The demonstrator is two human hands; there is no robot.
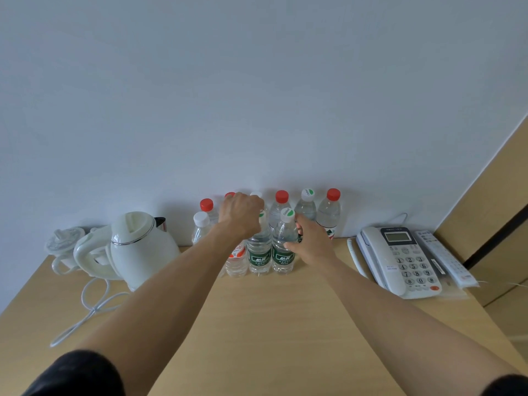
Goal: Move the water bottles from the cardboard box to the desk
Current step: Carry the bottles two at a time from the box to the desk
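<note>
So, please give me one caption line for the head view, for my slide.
Both hands grip green-label water bottles among others grouped on the desk.

The left hand [241, 214] covers the caps of two bottles at centre frame. The right hand [310, 242] hides the lower half of a bottle [306, 207] behind it. Phone [400, 261] key labels are blurred. The lower edge crops both sleeves.
</note>
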